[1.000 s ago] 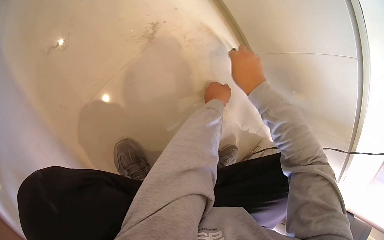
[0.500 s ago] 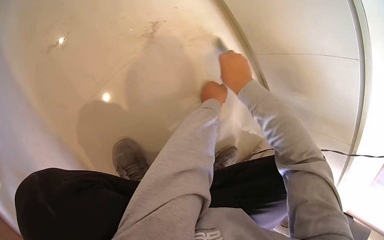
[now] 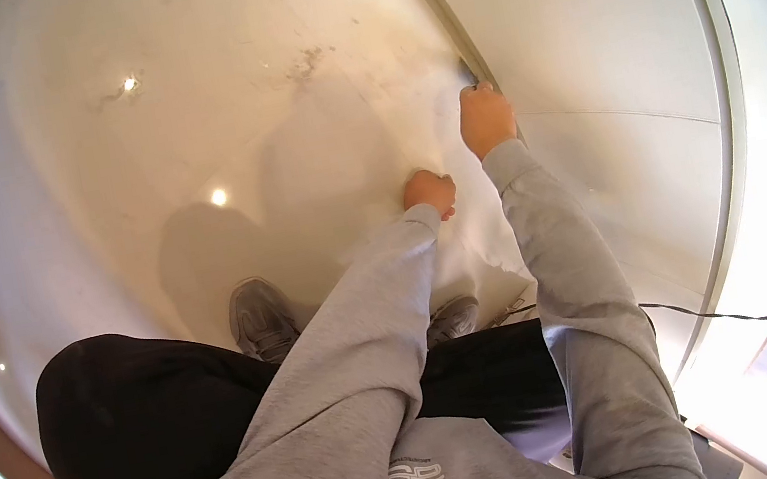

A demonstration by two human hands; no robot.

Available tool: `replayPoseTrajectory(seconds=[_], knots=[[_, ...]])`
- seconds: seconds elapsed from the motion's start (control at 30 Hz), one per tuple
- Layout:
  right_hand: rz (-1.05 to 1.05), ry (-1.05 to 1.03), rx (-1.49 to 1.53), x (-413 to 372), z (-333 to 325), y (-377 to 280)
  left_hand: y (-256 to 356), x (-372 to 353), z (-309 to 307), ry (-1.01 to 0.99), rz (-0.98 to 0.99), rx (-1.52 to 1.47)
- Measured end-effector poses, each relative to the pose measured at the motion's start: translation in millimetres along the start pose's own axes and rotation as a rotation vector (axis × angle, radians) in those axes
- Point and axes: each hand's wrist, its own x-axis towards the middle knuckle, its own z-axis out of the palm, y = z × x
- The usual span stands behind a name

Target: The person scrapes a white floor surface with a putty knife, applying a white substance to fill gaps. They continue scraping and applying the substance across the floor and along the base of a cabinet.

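My right hand [image 3: 487,119] is closed around a small hand tool [image 3: 466,72], of which only a dark tip shows past the knuckles. That tip rests at the grey strip [image 3: 439,7] along the edge of the pale floor. Lower and to the left, my left hand [image 3: 430,193] is in a fist close to the floor; what it holds, if anything, is hidden. Below and beside it lies a whitish, creased patch [image 3: 486,248], possibly a thin sheet, with an uneven lower edge.
Dark smudges [image 3: 308,62] mark the pale floor [image 3: 181,121]. My shoes [image 3: 260,321] stand just ahead of my knees. On the right, past the strip, are pale panels [image 3: 594,42] and a thin dark cable [image 3: 741,315].
My right hand has moved right and slightly forward with the tool, up to the grey strip. My left hand has stayed nearly in place, so the hands are farther apart.
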Motion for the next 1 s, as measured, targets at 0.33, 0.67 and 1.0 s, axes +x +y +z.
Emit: replayPoseTrajectory(seconds=[0.33,0.67,1.0], knots=[[0.251,-0.238,1.183,-49,-8,81,31,6,8,-0.063,-0.043,-0.734],[0.481,-0.677,1.031,-118,51,113,20,10,52,-0.201,-0.064,-0.598],[0.159,-0.359,0.506,-66,-16,51,78,10,33,0.264,-0.075,-0.83]])
